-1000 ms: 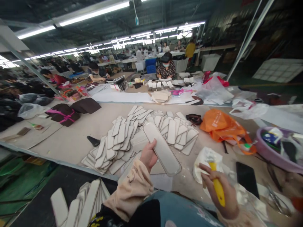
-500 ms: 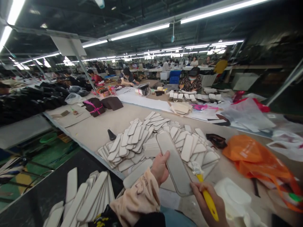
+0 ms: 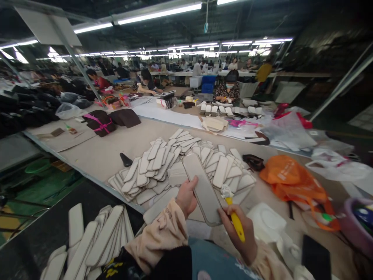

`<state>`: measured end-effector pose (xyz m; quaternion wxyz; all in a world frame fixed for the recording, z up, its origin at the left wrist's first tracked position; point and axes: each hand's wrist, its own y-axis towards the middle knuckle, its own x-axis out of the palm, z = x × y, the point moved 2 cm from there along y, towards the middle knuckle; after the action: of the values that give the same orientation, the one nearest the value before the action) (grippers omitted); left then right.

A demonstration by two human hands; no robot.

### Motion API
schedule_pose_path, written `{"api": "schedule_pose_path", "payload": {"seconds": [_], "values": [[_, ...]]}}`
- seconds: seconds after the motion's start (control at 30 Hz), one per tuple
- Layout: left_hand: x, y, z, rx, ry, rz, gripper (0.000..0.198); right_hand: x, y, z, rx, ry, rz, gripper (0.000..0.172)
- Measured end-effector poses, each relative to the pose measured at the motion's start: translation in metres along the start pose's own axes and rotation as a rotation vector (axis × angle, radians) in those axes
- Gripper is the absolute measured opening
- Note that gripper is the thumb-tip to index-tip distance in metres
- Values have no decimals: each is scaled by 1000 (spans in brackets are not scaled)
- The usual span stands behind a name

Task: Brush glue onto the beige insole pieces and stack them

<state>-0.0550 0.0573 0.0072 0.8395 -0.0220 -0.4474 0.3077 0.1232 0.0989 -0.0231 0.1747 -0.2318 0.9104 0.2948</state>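
My left hand is closed on the left edge of a long, light grey panel with rounded corners, thumb on top, holding it tilted above the table. My right hand grips a brush with a yellow handle. White, clumped stuff covers the brush's head, which points away from me, beside the panel's right edge. Fingertips of that same hand touch the panel's lower right corner. Behind the panel spreads a loose heap of similar pale panels.
More panels lie stacked on a black surface at lower left. A white plastic container, an orange bag and a dark flat object are on the right. A person sits across the table.
The whole view has shifted, so the scene sits further left and slightly higher, bringing a purple tub into sight at right. Both hands keep their holds on panel and brush.
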Motion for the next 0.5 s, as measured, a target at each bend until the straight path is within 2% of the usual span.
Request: {"api": "schedule_pose_path", "payload": {"seconds": [0.23,0.5], "values": [[-1,5,-3,-46,7,19,23,0,0,2,59,-44,4,21],[0,12,-6,-66,1,2,29,0,2,6,27,-74,3,22]]}}
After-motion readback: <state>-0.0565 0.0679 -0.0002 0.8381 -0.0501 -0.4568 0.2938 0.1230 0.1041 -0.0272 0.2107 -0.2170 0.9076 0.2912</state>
